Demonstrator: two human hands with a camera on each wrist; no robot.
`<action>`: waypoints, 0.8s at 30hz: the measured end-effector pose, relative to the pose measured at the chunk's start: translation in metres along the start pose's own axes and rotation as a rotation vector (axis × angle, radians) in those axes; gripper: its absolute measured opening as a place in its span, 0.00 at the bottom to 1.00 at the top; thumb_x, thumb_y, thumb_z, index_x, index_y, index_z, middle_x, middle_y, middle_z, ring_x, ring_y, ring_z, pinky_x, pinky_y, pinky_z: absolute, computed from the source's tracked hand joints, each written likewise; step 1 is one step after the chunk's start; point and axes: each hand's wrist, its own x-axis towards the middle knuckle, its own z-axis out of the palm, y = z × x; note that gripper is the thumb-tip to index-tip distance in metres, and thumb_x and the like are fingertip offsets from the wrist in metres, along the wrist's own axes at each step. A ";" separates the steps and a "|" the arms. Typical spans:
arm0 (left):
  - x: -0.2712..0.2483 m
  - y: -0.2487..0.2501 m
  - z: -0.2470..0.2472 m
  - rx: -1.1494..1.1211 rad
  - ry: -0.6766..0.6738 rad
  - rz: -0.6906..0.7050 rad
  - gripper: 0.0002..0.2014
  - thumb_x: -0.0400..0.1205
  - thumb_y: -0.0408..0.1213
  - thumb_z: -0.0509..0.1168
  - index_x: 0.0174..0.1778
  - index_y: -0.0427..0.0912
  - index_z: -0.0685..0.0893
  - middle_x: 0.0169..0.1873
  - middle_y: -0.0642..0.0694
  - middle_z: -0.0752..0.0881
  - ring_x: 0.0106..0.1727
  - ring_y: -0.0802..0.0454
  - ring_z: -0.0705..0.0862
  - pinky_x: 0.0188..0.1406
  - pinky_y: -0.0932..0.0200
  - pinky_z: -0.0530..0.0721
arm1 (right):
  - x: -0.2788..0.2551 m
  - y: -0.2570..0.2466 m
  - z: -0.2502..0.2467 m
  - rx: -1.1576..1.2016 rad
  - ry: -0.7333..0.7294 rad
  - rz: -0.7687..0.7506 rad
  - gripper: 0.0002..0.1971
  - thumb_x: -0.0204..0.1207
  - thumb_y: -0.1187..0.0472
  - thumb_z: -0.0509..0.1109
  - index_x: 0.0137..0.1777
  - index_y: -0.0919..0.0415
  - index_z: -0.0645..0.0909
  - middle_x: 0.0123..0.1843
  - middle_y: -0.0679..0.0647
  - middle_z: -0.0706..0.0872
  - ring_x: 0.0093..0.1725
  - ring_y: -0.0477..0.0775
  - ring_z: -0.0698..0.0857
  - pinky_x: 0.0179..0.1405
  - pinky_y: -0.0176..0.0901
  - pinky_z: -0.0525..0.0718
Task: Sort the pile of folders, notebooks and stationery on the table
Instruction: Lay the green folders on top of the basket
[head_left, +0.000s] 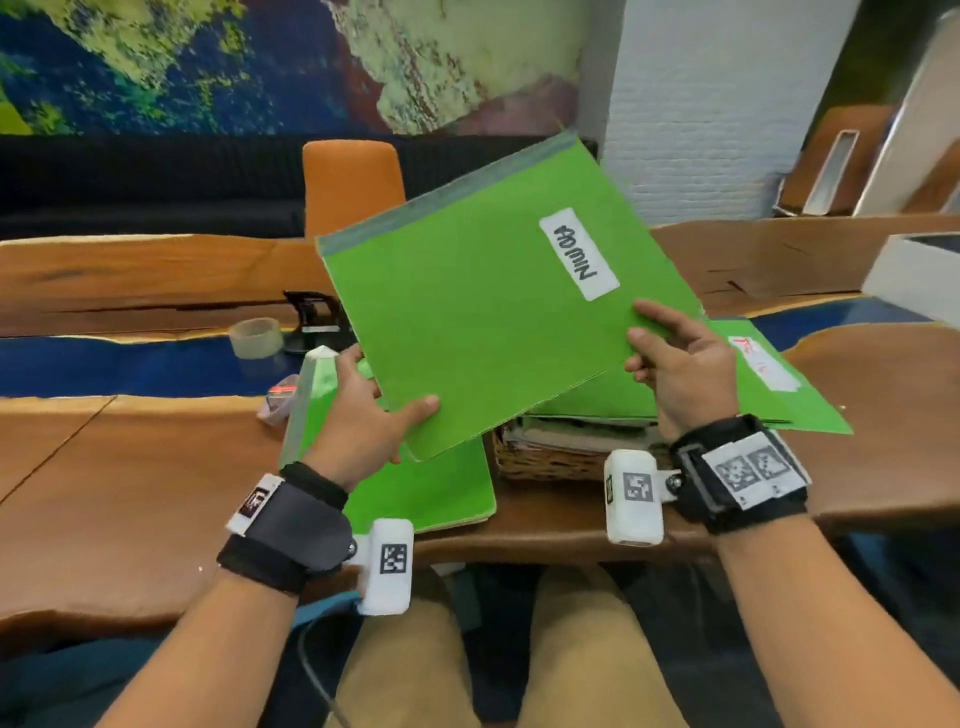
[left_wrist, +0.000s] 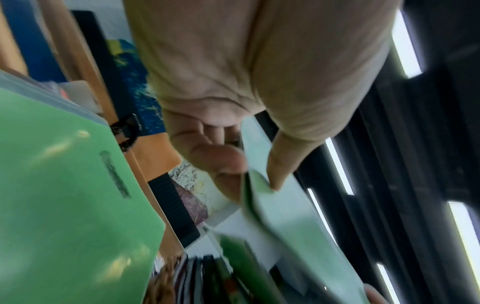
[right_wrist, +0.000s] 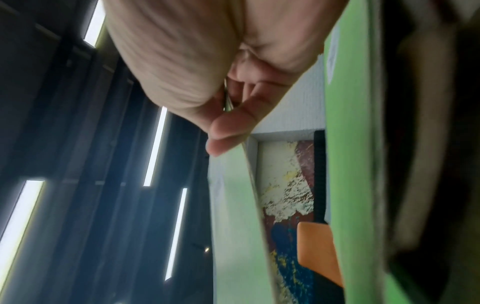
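Head view, progress: sorting looks early. The "ADMIN" folder (head_left: 483, 306) is held up above the wicker basket (head_left: 540, 457); another green folder (head_left: 769, 379) and papers remain stacked on the basket.
Head view, hands: left hand (head_left: 358, 421) pinches the folder's near corner, right hand (head_left: 675, 364) its right edge.
Head view, sorted side: left of the basket, one green folder (head_left: 431, 493) lies flat on the worktop (head_left: 130, 493); a tape roll (head_left: 255, 338) sits further left.
Left wrist view: thumb and fingers (left_wrist: 221, 164) clamp thin, matte green card.
Right wrist view: fingers (right_wrist: 228, 125) pinch the same slim edge; the folder's surface is flat and stiff-looking.
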 end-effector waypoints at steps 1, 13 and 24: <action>0.001 -0.002 0.012 0.023 -0.029 0.047 0.51 0.72 0.38 0.80 0.82 0.50 0.50 0.71 0.46 0.77 0.65 0.47 0.82 0.52 0.46 0.88 | -0.001 0.001 -0.009 -0.002 0.043 0.003 0.15 0.76 0.76 0.71 0.55 0.58 0.86 0.27 0.45 0.86 0.20 0.41 0.81 0.20 0.29 0.79; 0.019 0.002 0.086 0.440 -0.068 0.316 0.52 0.60 0.67 0.78 0.79 0.49 0.73 0.75 0.45 0.76 0.75 0.49 0.70 0.78 0.49 0.67 | -0.011 -0.013 -0.085 -0.264 0.183 0.103 0.13 0.79 0.72 0.71 0.61 0.60 0.84 0.51 0.70 0.87 0.27 0.45 0.89 0.22 0.30 0.81; 0.029 -0.011 0.093 0.583 -0.124 0.228 0.59 0.54 0.88 0.57 0.75 0.51 0.78 0.74 0.46 0.79 0.76 0.44 0.72 0.74 0.36 0.71 | -0.014 -0.017 -0.107 -0.606 -0.014 0.242 0.24 0.74 0.59 0.79 0.68 0.54 0.78 0.26 0.55 0.85 0.16 0.47 0.79 0.13 0.33 0.71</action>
